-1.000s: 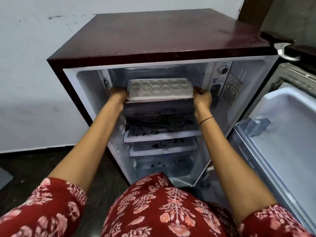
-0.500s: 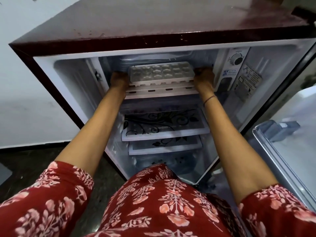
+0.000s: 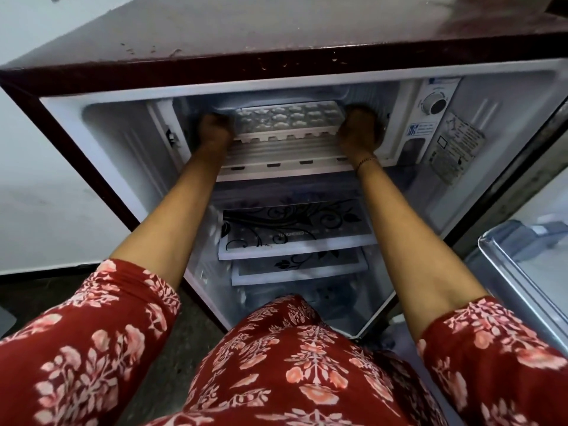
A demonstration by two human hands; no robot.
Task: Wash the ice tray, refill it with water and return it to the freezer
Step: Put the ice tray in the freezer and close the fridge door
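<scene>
The white ice tray (image 3: pixel 289 119) lies level inside the freezer compartment (image 3: pixel 285 155) at the top of the small open fridge, above the ribbed white freezer floor. My left hand (image 3: pixel 215 129) grips the tray's left end and my right hand (image 3: pixel 358 129) grips its right end, both reaching deep into the compartment. The fingertips are hidden in shadow behind the tray's ends. Whether the cells hold water cannot be made out.
The fridge's maroon top (image 3: pixel 276 32) is just above the opening. A thermostat dial (image 3: pixel 434 105) and a label (image 3: pixel 455 146) sit right of the freezer. Glass shelves (image 3: pixel 295 229) with black floral print lie below. The open door (image 3: pixel 528 265) stands at the right.
Both hands have carried the tray from the front of the freezer opening deeper into the compartment. My head has moved closer to the fridge.
</scene>
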